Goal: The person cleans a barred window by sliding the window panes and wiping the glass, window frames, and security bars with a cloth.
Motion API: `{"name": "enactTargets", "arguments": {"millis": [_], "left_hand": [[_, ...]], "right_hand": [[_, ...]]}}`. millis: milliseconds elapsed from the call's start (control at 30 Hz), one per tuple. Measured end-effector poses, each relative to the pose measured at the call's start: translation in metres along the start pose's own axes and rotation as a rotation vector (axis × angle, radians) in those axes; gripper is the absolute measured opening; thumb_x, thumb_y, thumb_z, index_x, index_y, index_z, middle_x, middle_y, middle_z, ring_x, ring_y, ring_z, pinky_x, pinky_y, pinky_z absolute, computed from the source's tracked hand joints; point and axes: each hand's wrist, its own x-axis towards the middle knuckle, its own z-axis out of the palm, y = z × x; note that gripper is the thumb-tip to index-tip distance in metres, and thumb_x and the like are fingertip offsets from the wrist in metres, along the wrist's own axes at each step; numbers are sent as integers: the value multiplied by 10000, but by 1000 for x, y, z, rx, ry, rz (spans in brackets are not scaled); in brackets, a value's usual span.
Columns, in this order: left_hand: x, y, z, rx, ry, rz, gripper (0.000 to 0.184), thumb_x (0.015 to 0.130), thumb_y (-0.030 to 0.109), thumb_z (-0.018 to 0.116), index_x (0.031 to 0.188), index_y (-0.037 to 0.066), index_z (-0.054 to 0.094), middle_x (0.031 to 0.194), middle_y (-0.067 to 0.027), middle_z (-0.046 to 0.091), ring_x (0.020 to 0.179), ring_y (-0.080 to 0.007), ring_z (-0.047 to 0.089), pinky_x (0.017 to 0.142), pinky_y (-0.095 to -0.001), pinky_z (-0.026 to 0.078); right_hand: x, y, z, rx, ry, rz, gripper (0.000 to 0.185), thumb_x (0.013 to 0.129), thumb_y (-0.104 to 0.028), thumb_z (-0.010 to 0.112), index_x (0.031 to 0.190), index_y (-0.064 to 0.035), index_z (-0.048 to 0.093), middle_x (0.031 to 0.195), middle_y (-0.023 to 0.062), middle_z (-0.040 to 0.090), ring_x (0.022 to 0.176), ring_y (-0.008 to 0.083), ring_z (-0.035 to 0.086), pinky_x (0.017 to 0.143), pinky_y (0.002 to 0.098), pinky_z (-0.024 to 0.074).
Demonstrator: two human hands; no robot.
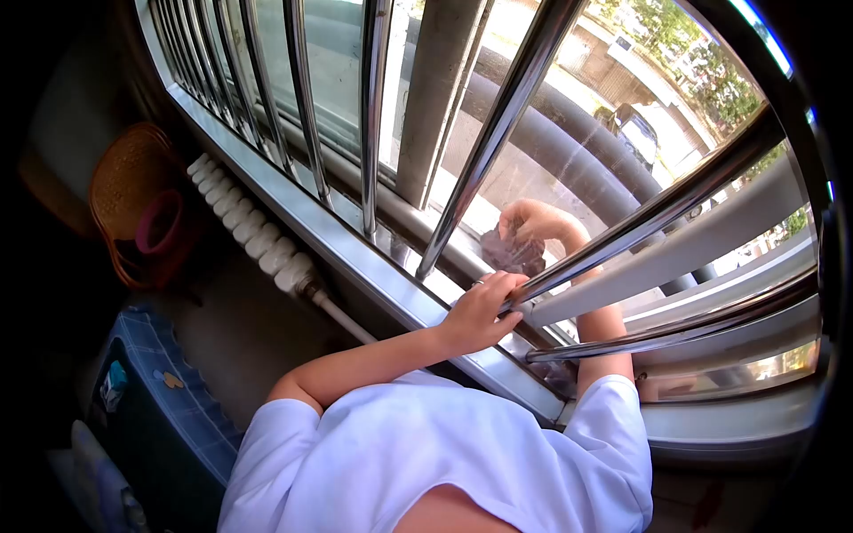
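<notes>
Our right grip (533,222) is closed on a crumpled dark cloth (517,256), probably light, soft and best held mid-bundle. Our left grip (480,313) clasps a metal bar (644,217).

Left hand (484,311) on chrome bar (653,211), right hand (538,220) holding cloth (515,257) (dark, crumpled)

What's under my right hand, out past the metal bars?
A dark, crumpled cloth shows under the right hand. The part of it that the hand covers can't be seen, nor can whatever lies directly beneath the cloth.
</notes>
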Motion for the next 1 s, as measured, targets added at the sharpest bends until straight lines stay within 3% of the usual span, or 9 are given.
{"name": "enactTargets", "arguments": {"millis": [167,233,267,300,367,467,567,700,1000], "left_hand": [[-3,-4,7,-109,23,-60,460,820,103,673,1229,-3,490,997,-171,569,938,-333,578,832,-413,463],[1,-4,3,-157,-44,-123,389,820,100,673,1162,-12,524,925,-149,555,861,-298,564,787,-402,461],[1,-6,3,-145,2,-50,307,814,87,666,1081,-12,550,900,-133,541,834,-291,541,769,-398,453],[1,-8,3,-145,4,-48,307,814,87,666,1081,-12,550,900,-133,541,834,-291,541,769,-398,453],[2,-10,2,-81,23,22,263,808,77,663,1033,-3,554,887,-124,534,830,-297,542,759,-392,454],[7,-10,-1,-97,0,19,381,764,59,642,1133,-6,569,941,-137,588,897,-318,584,821,-411,475],[16,2,-11,-177,-44,-50,446,743,40,659,1178,-6,566,989,-135,598,966,-298,587,890,-384,470],[42,16,-25,-228,-152,126,643,761,136,739,1329,-29,488,1250,-169,570,1176,-239,533,1034,-343,384],[89,5,-20,-717,-842,-101,796,739,174,781,1435,48,414,1418,-101,485,1312,-198,431,1106,-357,294]], "right_hand": [[-6,-24,12,1044,145,-789,197,711,88,675,836,-41,594,906,1,528,885,118,551,747,235,478],[4,3,7,706,-98,-670,199,690,103,651,820,-33,584,893,1,532,828,135,578,697,250,495],[-5,-5,5,491,-194,-237,210,659,106,634,832,-12,623,879,9,547,771,149,590,658,274,494],[-13,-34,4,-107,-127,136,228,654,96,621,853,-5,669,890,23,595,774,144,597,673,279,499],[1,-4,5,-385,155,154,240,658,81,630,870,-10,695,914,43,637,769,141,601,662,267,502],[-1,8,-11,546,406,-553,304,692,90,599,961,-28,675,988,38,638,833,161,621,766,300,513],[-12,-37,4,1314,440,-623,402,715,85,580,1096,-32,625,1041,57,630,908,163,614,838,280,506],[19,-9,-8,759,303,-751,259,768,80,573,985,-28,665,1001,70,650,913,167,623,803,277,506],[12,34,-29,1145,413,-717,263,873,63,494,1092,-43,596,1059,127,666,965,222,663,842,341,555]]}}
